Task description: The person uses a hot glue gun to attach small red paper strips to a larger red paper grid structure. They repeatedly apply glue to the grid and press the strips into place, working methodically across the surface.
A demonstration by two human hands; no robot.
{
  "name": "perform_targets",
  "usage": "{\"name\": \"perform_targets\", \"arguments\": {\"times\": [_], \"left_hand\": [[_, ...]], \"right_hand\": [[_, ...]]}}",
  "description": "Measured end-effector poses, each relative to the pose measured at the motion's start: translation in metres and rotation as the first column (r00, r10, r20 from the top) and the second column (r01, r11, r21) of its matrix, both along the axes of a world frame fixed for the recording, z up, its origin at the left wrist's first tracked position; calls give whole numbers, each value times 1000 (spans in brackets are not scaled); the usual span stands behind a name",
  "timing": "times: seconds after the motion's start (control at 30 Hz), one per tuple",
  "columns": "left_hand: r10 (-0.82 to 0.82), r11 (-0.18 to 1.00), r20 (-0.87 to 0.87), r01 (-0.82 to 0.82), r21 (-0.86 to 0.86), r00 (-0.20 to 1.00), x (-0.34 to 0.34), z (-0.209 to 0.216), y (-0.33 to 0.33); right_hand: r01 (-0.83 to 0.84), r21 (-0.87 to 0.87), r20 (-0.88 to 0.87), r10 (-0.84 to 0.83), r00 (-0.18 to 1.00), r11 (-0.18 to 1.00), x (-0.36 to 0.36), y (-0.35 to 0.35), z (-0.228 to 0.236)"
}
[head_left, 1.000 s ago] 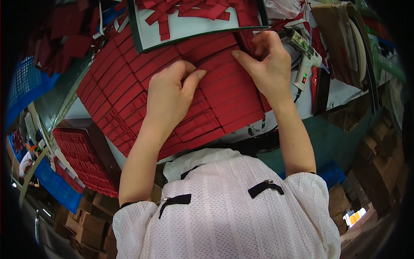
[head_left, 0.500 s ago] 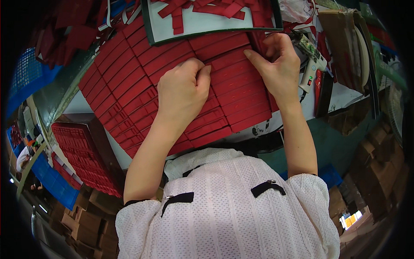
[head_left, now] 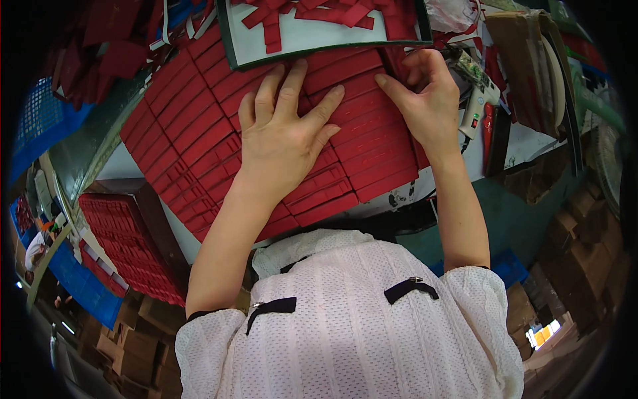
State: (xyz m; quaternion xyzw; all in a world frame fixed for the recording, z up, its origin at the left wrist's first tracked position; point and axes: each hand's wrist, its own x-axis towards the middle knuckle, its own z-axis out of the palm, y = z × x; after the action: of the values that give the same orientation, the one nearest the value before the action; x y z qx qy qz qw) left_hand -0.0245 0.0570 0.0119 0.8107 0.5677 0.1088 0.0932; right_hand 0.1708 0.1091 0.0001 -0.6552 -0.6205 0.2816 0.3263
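Rows of slim red boxes (head_left: 372, 143) lie packed side by side on the table in front of me. My left hand (head_left: 279, 133) is open, its fingers spread over the boxes in the middle rows. At the right end of the rows is my right hand (head_left: 428, 100), fingers curled, with the thumb tip against the edge of a red box. Whatever lies between those curled fingers is hidden.
A dark-rimmed white tray (head_left: 325, 54) with loose red strips stands beyond the boxes. To the right are a white hot-glue gun (head_left: 480, 110) and a cardboard piece (head_left: 515, 60). A dark case with red pieces (head_left: 133, 233) sits at left; blue plastic crates (head_left: 80, 279) lie beyond it.
My left hand has gone from closed to spread, its fingers reaching farther over the boxes. My right hand has stayed nearly in place.
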Motion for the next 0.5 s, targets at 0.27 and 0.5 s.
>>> {"name": "perform_targets", "arguments": {"times": [0.27,0.5], "left_hand": [[-23,1000,-2,23,9,1000,-1,0,4],[-48,991,78,38,125,996,-2,1,8]], "right_hand": [[-15,-37,-46,13,999,999,7,2,-3],[-7,-69,-4,6,1000,998,3,3,2]]}}
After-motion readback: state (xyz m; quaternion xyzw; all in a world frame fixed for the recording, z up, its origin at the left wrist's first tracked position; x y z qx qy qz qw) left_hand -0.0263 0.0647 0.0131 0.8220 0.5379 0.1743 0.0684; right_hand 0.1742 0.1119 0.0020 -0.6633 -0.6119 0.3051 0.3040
